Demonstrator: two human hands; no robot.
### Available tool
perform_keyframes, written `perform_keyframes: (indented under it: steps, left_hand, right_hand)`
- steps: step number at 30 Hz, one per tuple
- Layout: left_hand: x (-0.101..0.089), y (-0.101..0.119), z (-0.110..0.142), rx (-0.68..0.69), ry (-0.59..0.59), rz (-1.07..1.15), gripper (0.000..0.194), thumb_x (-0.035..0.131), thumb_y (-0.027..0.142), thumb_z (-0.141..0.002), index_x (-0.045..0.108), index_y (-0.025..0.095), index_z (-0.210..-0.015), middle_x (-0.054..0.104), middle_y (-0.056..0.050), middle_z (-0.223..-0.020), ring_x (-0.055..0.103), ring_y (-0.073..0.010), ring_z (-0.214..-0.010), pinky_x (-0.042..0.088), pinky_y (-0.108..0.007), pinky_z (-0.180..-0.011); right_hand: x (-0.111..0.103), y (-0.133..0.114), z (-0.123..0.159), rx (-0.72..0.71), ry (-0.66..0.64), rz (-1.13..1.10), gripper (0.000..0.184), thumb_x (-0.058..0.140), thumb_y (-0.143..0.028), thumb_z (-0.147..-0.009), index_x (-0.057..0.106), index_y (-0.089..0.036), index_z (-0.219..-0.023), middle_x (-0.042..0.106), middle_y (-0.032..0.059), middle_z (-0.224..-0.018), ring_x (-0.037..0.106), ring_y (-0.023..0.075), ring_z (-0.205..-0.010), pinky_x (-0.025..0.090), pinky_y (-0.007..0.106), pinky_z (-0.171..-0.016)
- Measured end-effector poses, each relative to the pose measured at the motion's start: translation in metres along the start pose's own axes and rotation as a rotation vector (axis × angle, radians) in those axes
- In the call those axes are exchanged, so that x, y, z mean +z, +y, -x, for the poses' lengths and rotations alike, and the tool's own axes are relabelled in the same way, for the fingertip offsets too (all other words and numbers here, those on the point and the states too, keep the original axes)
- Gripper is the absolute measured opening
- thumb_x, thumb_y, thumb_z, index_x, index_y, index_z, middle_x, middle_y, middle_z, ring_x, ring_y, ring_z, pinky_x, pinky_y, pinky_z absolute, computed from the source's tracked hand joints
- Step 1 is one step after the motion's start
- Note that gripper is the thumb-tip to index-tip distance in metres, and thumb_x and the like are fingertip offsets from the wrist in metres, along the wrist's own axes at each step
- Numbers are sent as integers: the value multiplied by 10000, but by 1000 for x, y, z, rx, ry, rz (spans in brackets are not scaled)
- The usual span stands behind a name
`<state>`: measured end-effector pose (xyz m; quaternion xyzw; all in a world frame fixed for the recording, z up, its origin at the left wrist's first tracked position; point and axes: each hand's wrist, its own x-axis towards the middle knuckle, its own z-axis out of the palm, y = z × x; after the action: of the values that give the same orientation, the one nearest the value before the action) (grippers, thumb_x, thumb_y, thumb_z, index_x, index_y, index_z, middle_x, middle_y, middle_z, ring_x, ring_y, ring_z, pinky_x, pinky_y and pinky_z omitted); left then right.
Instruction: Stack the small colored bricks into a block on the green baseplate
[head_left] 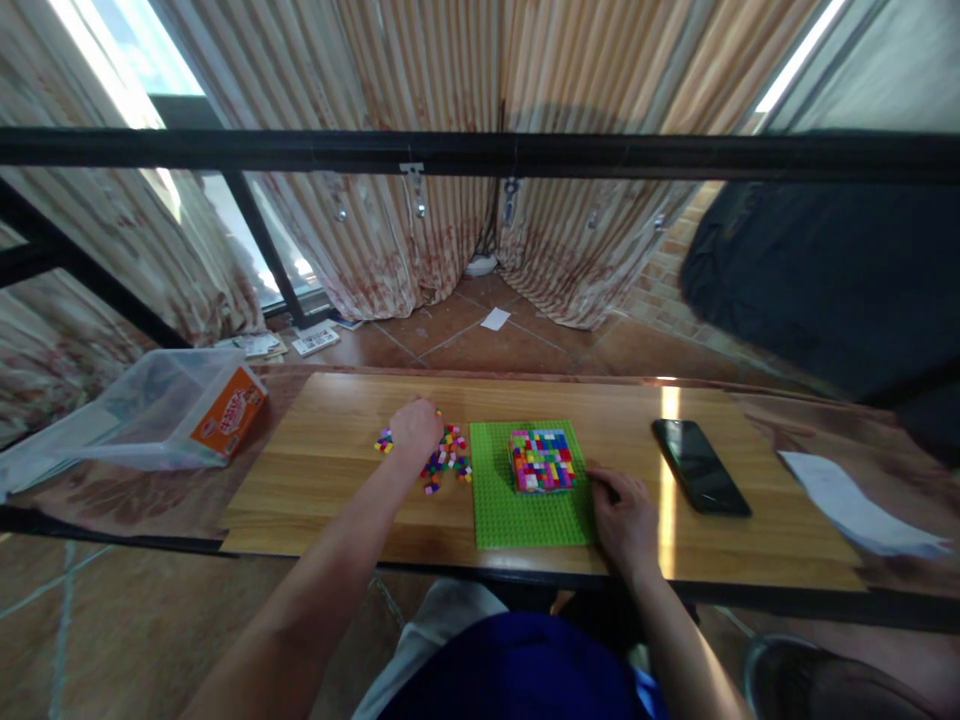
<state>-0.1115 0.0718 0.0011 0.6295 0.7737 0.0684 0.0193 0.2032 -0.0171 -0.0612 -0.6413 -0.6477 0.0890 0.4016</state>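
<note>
Small loose toy bricks (448, 458) in many colours lie scattered on the wooden table, left of a green baseplate (499, 520). Over the far left side of these bricks is my left hand (416, 428), its fingers bent down and closed together. A tiny coloured spot shows at the fingertips, too small to name. On the baseplate stands a block of multicoloured bricks (541, 462), roughly square, packed side by side. My right hand (624, 512) rests at the plate's right edge with curled fingers, close to the block but apart from it. What its fingers hold, if anything, is hidden.
A black phone (701, 467) lies to the right on the wooden table (315, 470), with white paper (862, 505) beyond it. A clear plastic box (161, 400) with an orange label stands at the left. A dark bar (465, 152) crosses ahead, before curtains.
</note>
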Motion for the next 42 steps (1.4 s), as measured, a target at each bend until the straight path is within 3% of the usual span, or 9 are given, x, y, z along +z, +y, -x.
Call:
perform_keyframes:
  steps: [5,9,14,18,24,33,42]
  left_hand:
    - [-14,3,12,50,-16,106,214,524,237,-857,715,157,-911,721,-135,-931,680,-249,-859,491,-319,-742]
    - [-24,15,37,226,-37,369,152,563,251,-851,700,185,-846,731,-68,-856,661,-200,-789,471,-289,-722]
    - [-24,39,66,321,-70,615,121,577,233,-840,681,184,-800,720,-30,-792,635,-156,-695,456,-261,-673]
    - [-23,54,74,365,-89,698,119,568,217,-847,680,190,-815,729,-21,-827,634,-144,-686,460,-259,-671]
    - [-17,66,72,402,-81,629,131,562,187,-852,691,190,-880,734,-38,-888,639,-153,-719,462,-270,-695]
    - [-2,73,72,387,29,471,131,566,252,-882,677,207,-934,727,-42,-919,652,-190,-831,453,-292,-743]
    - [2,69,78,529,129,375,223,470,223,-941,691,207,-961,705,-54,-966,642,-181,-913,474,-286,-823]
  right_hand:
    - [-1,-4,-1,4,2,-11,255,479,-310,-872,709,-199,-887,716,93,-929,593,248,-881,460,404,-814]
    - [-1,-7,-2,9,11,-29,251,471,-295,-873,707,-207,-874,717,88,-916,591,246,-874,459,409,-821]
    - [0,-8,-2,31,19,-37,241,475,-279,-868,706,-207,-865,714,84,-906,586,245,-886,464,407,-828]
    - [1,-10,-2,39,16,-52,236,476,-252,-864,707,-206,-869,714,83,-906,584,245,-898,466,404,-834]
    - [1,-14,-3,54,28,-55,234,475,-227,-851,709,-217,-848,713,75,-887,581,244,-884,467,402,-812]
    - [1,-14,-4,51,27,-74,228,481,-209,-849,708,-222,-858,714,69,-903,577,242,-889,470,394,-816]
    - [2,-13,-3,55,32,-90,235,477,-215,-857,712,-218,-863,711,75,-912,574,242,-895,467,398,-819]
